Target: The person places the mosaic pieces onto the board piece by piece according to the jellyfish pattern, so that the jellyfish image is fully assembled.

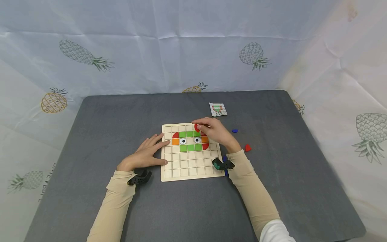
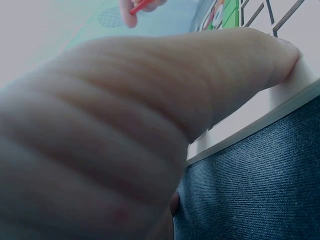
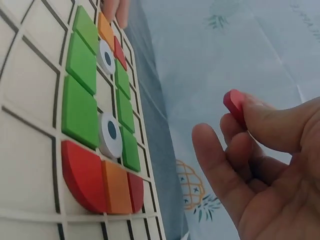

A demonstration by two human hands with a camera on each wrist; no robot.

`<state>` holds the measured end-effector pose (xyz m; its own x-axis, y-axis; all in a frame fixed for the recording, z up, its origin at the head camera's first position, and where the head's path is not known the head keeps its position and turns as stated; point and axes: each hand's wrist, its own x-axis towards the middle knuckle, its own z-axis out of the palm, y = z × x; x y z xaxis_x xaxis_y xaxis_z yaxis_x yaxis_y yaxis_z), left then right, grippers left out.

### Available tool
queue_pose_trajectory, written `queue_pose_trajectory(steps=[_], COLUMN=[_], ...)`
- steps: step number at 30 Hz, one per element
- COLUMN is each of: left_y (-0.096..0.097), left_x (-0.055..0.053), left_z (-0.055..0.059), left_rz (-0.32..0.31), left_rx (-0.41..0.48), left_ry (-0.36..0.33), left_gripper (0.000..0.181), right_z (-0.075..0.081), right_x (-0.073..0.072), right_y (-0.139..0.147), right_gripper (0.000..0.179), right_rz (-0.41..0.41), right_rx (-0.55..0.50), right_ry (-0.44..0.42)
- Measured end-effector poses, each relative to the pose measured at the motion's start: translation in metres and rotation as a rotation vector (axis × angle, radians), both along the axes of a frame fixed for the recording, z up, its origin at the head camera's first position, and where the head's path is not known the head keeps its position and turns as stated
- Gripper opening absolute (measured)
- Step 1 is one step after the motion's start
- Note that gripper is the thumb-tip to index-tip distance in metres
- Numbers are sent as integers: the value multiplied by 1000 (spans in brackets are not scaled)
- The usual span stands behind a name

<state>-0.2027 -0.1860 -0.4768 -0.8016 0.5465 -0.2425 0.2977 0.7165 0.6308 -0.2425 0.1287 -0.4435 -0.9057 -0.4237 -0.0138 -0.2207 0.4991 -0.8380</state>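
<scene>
A pale wooden grid board (image 1: pixel 181 164) lies on the dark table. My left hand (image 1: pixel 146 153) rests at its left edge, fingers spread and fairly straight, with fingertips and thumb on the rim. Over the board's far part, my right hand (image 1: pixel 213 129) pinches a small red piece (image 3: pixel 235 106) between thumb and finger, raised off the board. Green square tiles (image 3: pixel 80 112), two round eye pieces (image 3: pixel 110 134), orange tiles (image 1: pixel 175 141) and red rounded-corner pieces (image 3: pixel 82 175) sit in the grid cells. In the head view, the right hand partly hides the upper right tiles.
Behind the board lies a small printed pattern card (image 1: pixel 218 109). To the right are a blue piece (image 1: pixel 234 130) and a loose red piece (image 1: pixel 248 148). More blue pieces (image 1: pixel 226 172) show by the board's right edge, partly hidden under the right wrist.
</scene>
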Motion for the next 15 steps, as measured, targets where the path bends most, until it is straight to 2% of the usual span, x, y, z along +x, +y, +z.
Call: queue_pose_trajectory(steps=[4, 8, 11, 15], left_y=[1, 0, 0, 0], left_x=[0, -1, -2, -1], left_z=[1, 0, 1, 2], left_rz=[0, -5, -9, -13], left_rx=[-8, -27, -35, -35], left_ry=[-4, 0, 1, 6], left_gripper=[85, 84, 84, 83], right_z=[-1, -4, -7, -11], right_x=[2, 6, 9, 13], right_y=[-11, -25, -36, -49], right_gripper=[32, 20, 12, 10], right_rz=[3, -15, -12, 1], right_rx=[19, 31, 52, 109], right_ry=[-41, -86, -88, -82])
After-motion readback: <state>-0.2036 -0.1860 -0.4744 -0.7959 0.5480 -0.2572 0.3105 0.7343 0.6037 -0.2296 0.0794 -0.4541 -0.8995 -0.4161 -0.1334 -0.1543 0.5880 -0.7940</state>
